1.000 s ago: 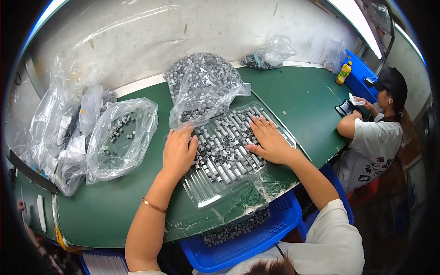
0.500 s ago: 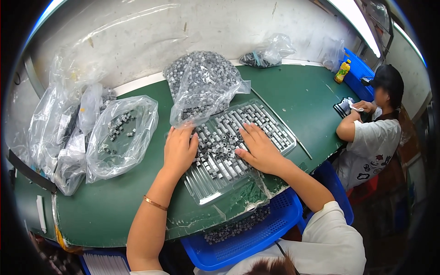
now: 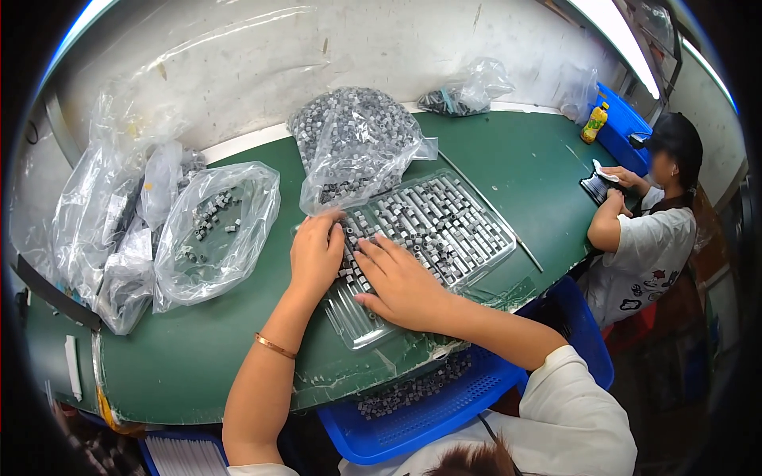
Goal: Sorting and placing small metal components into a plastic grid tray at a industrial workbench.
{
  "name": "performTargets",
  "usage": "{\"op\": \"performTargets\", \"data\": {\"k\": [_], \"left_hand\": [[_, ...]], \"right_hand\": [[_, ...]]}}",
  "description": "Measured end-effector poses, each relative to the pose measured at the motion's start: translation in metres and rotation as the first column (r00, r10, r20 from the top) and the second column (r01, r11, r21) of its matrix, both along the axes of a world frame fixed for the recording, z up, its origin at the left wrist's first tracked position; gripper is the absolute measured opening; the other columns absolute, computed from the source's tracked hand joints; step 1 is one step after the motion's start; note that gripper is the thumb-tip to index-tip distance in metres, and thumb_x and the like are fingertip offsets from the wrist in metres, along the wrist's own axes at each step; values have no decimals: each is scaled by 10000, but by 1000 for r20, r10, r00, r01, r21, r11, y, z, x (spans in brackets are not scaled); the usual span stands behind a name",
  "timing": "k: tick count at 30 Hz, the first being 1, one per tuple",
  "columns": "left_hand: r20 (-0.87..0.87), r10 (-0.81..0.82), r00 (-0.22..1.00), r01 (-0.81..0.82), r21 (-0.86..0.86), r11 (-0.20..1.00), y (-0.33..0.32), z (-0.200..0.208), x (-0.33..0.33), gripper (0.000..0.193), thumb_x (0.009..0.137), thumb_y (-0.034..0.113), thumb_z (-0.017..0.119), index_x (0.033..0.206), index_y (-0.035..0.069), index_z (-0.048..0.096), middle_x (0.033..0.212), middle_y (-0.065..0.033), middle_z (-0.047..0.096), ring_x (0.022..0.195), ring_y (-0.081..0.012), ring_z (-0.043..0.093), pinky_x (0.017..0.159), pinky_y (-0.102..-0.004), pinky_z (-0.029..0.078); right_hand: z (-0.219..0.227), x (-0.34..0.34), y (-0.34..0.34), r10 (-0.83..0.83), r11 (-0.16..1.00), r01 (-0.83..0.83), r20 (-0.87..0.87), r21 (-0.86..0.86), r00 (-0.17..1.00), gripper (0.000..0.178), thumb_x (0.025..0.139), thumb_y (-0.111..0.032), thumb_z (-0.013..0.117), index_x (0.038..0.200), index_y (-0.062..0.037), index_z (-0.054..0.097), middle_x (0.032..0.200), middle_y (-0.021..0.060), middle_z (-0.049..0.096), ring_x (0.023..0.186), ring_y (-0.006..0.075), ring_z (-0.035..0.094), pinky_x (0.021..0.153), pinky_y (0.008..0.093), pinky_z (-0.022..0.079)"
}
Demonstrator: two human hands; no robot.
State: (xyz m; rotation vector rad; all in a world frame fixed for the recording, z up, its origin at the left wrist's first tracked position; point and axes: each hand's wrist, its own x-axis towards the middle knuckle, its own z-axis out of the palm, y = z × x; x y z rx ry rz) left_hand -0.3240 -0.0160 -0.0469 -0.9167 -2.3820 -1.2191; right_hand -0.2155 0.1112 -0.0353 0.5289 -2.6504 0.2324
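Note:
A clear plastic tray [image 3: 355, 339] with long parallel grooves lies on the green table. Small grey and white cylindrical pieces [image 3: 444, 230] fill most of its grooves, with some loose on top. My right hand [image 3: 405, 284] lies palm down over the tray's left part, fingers stretched out across the pieces. At the tray's left edge rests my left hand [image 3: 317, 252], fingers extended, its tips by the mouth of a big clear bag [image 3: 357, 151] full of the same pieces. Empty grooves show at the tray's near left corner. What lies under both palms is hidden.
An open clear bag [image 3: 171, 270] with a few pieces lies left, beside more plastic bags [image 3: 87, 214]. A thin rod [image 3: 529, 255] lies right of the tray. Below the table edge is a blue basket [image 3: 413, 424] holding pieces. A co-worker [image 3: 643, 238] sits at the right.
My right hand has swept left over the tray toward my left hand. The heap of loose pieces between the hands has spread out, and more filled rows show on the right.

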Motion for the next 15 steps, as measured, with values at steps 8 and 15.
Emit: {"op": "performTargets", "data": {"k": [8,15], "left_hand": [[40,-56,998,51,128,990,3,-5,1,202,776,99,461,916,22,586,962,-74,609,880,-247,548,788,-322,414],[-189,-120,975,116,-33,993,6,2,9,195,756,111,489,906,42,592,1008,-45,601,953,-223,534,823,-302,412]], "right_hand": [[10,-8,2,350,865,-245,177,-437,920,391,818,-212,514,1126,20,445,1249,166,396,1141,292,394,1010,443,227],[16,29,47,-178,962,195,103,-189,979,470,813,-286,521,1150,29,430,1255,175,389,1180,299,353,1018,440,203]]}}
